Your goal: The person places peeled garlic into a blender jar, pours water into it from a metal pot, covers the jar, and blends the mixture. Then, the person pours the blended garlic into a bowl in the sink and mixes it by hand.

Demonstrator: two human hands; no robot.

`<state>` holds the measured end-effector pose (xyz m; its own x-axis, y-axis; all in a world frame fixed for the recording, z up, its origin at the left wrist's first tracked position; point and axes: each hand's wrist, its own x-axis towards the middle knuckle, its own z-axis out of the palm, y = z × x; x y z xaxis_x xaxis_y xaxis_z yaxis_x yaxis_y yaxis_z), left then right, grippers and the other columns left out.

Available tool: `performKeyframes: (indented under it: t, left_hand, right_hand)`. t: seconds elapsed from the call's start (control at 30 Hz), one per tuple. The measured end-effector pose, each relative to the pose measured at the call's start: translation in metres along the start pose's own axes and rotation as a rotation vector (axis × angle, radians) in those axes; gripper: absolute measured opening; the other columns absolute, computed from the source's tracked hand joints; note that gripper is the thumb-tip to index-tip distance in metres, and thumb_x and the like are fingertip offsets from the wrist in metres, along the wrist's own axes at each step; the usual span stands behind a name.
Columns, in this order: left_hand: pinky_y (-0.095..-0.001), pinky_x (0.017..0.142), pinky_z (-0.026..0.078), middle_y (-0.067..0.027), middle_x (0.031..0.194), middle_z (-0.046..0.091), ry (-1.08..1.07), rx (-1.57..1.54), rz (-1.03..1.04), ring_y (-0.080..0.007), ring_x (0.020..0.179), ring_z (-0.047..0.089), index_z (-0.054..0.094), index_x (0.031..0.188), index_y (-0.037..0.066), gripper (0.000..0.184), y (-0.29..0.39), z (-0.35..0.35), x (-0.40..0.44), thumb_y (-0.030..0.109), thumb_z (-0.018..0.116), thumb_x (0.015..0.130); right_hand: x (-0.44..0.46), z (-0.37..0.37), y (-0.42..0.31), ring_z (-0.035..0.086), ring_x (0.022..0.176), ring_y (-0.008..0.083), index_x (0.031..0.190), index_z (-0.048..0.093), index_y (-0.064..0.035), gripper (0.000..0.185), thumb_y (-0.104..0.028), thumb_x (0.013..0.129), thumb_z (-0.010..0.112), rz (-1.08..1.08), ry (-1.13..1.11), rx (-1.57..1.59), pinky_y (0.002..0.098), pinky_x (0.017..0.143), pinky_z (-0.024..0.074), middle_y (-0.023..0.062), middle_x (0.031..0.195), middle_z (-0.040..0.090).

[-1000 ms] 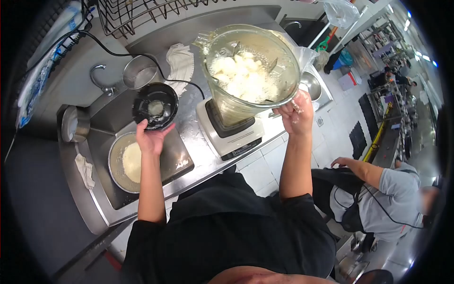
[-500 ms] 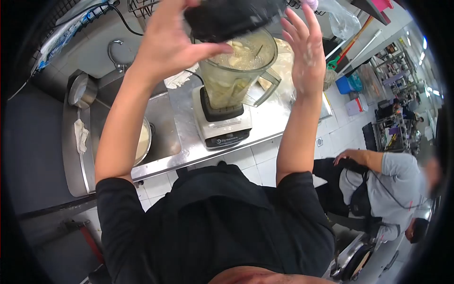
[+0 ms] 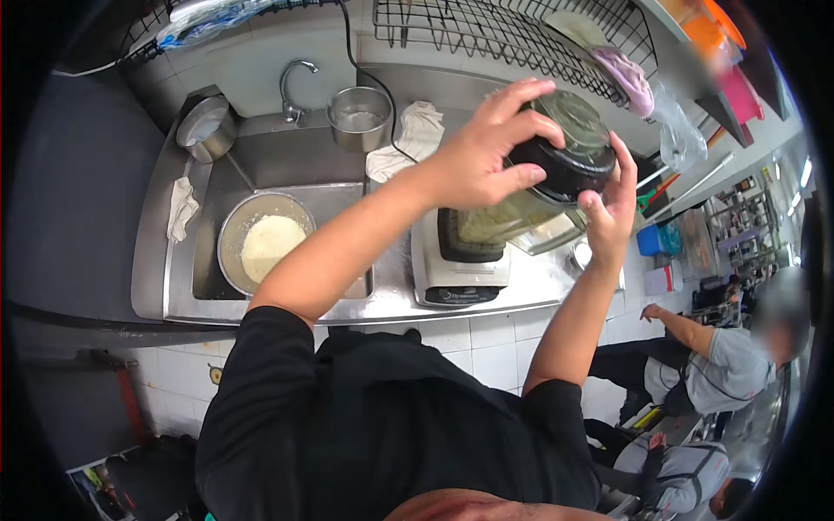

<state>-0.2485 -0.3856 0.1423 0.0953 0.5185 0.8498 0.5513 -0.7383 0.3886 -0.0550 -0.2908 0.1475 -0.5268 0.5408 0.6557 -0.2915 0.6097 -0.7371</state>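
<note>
A black blender lid (image 3: pixel 569 174) with a clear cap (image 3: pixel 569 122) in its centre covers the top of the blender jar (image 3: pixel 508 221). My left hand (image 3: pixel 491 152) grips the lid's left side, its fingers reaching over the top near the cap. At the right edge, my right hand (image 3: pixel 611 213) has its fingers and thumb wrapped round the rim. Pale chunks and yellowish liquid show through the jar's clear wall. Below it is the white and black blender base (image 3: pixel 460 273) on the steel counter. Whether the lid is fully seated is hidden by my hands.
Left of the blender, a sink (image 3: pixel 334 182) holds a pot (image 3: pixel 228 247) with a pale mass inside. Steel pots (image 3: pixel 360 139) and a white cloth (image 3: pixel 417 130) lie behind. A wire rack (image 3: pixel 486 35) hangs above. Two other people (image 3: pixel 725 369) are at the right.
The lid came down from above the open jar onto its top. Both hands now hold it. The view shifted, bringing more of the sink and rack into sight.
</note>
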Motion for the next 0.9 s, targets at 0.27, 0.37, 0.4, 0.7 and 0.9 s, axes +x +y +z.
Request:
performKeyframes:
  t: [0.27,0.37,0.4,0.7,0.9]
  left_hand:
    - [-0.0473,0.102,0.024,-0.0205,0.134,0.033,0.035,0.064,0.018,-0.0394,0.125,0.029,0.054,0.110,0.013,0.042,-0.003,-0.001,0.011,0.026,0.067,0.073]
    - [-0.0470,0.101,0.026,-0.0214,0.134,0.034,-0.028,0.087,0.065,-0.0396,0.125,0.030,0.053,0.113,0.015,0.044,-0.010,-0.007,0.017,0.026,0.067,0.073]
    - [-0.0455,0.101,0.028,-0.0217,0.133,0.036,-0.024,0.047,0.075,-0.0397,0.124,0.031,0.054,0.115,0.015,0.044,-0.013,-0.008,0.018,0.025,0.066,0.073]
    - [-0.0394,0.100,0.031,-0.0166,0.129,0.044,-0.208,-0.206,0.029,-0.0294,0.127,0.033,0.055,0.114,0.009,0.044,-0.024,-0.020,0.029,0.015,0.065,0.072]
    - [-0.0377,0.099,0.032,-0.0132,0.131,0.045,-0.369,-0.176,0.141,-0.0281,0.120,0.043,0.059,0.107,0.007,0.038,-0.012,-0.029,0.058,0.015,0.065,0.071]
  right_hand:
    - [-0.001,0.004,-0.032,0.050,0.109,0.0232,0.129,0.032,-0.0005,0.083,-0.033,0.066,0.076,0.125,-0.010,-0.417,0.0336,0.095,0.0359,0.0167,0.115,0.054]
    - [-0.002,0.005,-0.037,0.051,0.108,0.0232,0.128,0.032,-0.0002,0.082,-0.037,0.068,0.074,0.149,-0.005,-0.512,0.0332,0.093,0.0370,0.0172,0.115,0.053]
    - [-0.003,0.006,-0.037,0.052,0.108,0.0231,0.128,0.033,-0.0004,0.081,-0.039,0.069,0.073,0.151,-0.004,-0.517,0.0330,0.093,0.0375,0.0170,0.116,0.053]
    - [-0.008,0.019,-0.046,0.051,0.108,0.0239,0.128,0.032,-0.0029,0.070,-0.022,0.074,0.073,0.176,0.030,-0.568,0.0340,0.093,0.0381,0.0171,0.113,0.054]
    - [-0.014,0.012,-0.022,0.053,0.106,0.0226,0.127,0.037,-0.0062,0.068,-0.029,0.074,0.072,0.074,0.129,-0.411,0.0324,0.088,0.0416,0.0154,0.109,0.057]
